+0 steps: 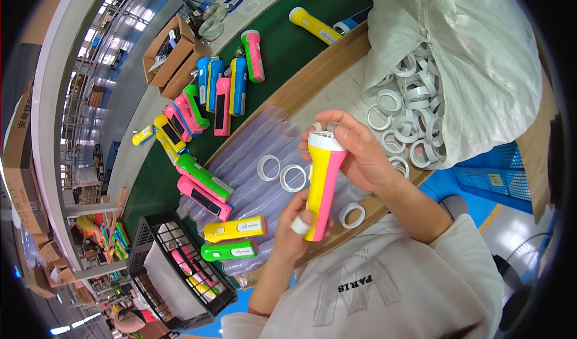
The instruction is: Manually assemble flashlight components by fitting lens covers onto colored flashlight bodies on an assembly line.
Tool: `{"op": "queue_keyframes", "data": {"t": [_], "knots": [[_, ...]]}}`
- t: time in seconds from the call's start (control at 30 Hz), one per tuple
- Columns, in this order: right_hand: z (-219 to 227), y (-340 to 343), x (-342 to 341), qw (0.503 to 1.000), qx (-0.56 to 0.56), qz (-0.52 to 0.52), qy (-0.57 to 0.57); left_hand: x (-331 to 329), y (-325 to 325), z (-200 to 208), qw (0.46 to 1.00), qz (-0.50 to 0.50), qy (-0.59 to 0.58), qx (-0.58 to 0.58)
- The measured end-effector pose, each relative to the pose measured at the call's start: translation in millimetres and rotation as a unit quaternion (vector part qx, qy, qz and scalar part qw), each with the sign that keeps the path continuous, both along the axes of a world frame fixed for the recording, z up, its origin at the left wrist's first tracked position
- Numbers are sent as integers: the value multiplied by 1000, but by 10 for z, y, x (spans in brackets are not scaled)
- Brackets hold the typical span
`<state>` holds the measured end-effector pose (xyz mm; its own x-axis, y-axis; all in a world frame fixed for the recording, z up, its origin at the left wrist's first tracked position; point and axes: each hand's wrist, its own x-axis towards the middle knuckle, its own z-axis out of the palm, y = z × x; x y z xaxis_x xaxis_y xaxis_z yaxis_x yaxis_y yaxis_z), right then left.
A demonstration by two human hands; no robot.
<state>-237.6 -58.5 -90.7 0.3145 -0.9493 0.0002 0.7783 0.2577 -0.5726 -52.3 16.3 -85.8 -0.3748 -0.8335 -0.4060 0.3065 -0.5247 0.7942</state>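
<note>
A yellow and pink flashlight (324, 183) stands nearly upright in front of my chest, with a white ring (324, 141) around its head at the top. My left hand (290, 234) is closed around the lower body; a white band or wrap shows at its thumb. With curled fingers, my right hand (363, 153) grips the ring and head from the right side. Loose white rings (293, 178) lie on clear plastic wrap (240, 198) just left of the flashlight, and another white ring (351, 215) rests below my right wrist.
A white woven sack (481, 57) spills several white rings (406, 129) at the right. Colourful flashlights (222, 108) lie along the green bench (273, 45). At the lower left stands a black crate (144, 243); a cardboard box (174, 51) sits at the far left. A blue crate (493, 177) is at right.
</note>
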Motion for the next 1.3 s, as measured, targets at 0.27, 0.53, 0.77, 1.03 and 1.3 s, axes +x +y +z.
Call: {"op": "queue_keyframes", "data": {"t": [0.27,0.53,0.77,1.03,1.3], "knots": [[169,131,58,998,-26,-56,-8,-305,171,218,962,-28,-229,-145],[83,231,128,996,-63,-52,-40,-232,324,33,880,25,-348,-324],[33,129,182,980,9,-150,131,-94,11,-132,790,-22,-497,-358],[-89,-107,-199,993,89,-48,65,-46,-277,-97,972,-84,170,142],[-286,-226,-233,933,16,-190,307,-214,-1242,44,977,-50,-186,-86]]}}
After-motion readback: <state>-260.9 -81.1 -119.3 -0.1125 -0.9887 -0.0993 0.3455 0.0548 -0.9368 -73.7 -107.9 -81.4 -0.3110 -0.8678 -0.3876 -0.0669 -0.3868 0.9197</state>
